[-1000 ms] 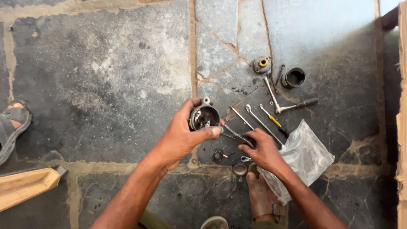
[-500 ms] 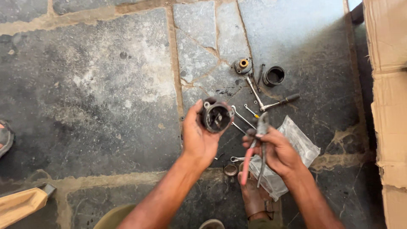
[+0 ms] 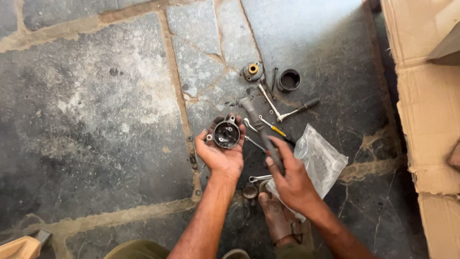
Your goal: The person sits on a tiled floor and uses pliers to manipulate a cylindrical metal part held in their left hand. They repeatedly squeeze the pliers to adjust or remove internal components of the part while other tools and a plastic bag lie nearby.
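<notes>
Two bare hands work over a stone floor point(image 3: 96, 120), each with its grip clenched on one thing.

At far left one wooden block end point(image 3: 19, 248) pokes in at the bottom corner. The left hand point(image 3: 221, 156) cups one round metal housing point(image 3: 226, 134), open face up, held above the floor. Just beside it, the right hand point(image 3: 292, 184) grasps one dark tool handle point(image 3: 261, 129) that slants up toward the housing. Beyond the hands lie one brass-centred fitting point(image 3: 252, 72), one black ring point(image 3: 289, 80), about three spanners and drivers point(image 3: 282, 115), then one clear plastic bag point(image 3: 321, 160). One cardboard box point(image 3: 426, 96) lines the right edge.
</notes>
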`<state>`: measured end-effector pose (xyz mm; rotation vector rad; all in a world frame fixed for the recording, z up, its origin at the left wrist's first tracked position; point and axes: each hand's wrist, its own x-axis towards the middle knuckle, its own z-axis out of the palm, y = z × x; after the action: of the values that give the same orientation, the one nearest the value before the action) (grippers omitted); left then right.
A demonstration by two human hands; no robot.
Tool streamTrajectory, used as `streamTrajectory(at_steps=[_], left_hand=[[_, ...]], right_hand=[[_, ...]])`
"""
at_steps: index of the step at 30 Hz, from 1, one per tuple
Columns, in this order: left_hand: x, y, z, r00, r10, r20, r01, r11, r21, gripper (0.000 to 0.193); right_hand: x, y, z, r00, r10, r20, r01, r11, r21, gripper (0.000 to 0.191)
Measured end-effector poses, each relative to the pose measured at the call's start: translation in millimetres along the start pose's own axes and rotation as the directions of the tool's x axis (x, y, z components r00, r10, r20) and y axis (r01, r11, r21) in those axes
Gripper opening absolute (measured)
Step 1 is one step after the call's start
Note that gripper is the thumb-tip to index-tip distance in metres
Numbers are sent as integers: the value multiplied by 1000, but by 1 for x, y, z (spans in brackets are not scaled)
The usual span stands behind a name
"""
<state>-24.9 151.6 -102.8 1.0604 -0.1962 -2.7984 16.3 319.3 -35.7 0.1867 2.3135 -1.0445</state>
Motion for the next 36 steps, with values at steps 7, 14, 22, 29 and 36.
streamTrajectory(at_steps=[7,14,22,29,36], left_hand=[[-8,-6,9,996,57,-64,-54,998,42,34],[-2,-16,-8,991,97,-88,-101,994,-41,23],[1,-21,-16,982,170,-88,-177,981,-76,37],[4,-24,-12,974,225,-7,-225,972,-74,36],[-1,-23,-6,976,205,77,-200,977,-69,36]], right_hand=[[-2,3,12,802,-581,-140,548,808,-215,37],[-4,-2,-9,767,-640,36,455,505,-733,42],[-5,-27,-15,739,-674,-7,306,344,-888,48],[-6,-32,-17,753,-654,73,271,206,-940,49],[-5,-33,-21,723,-685,88,223,112,-968,58]])
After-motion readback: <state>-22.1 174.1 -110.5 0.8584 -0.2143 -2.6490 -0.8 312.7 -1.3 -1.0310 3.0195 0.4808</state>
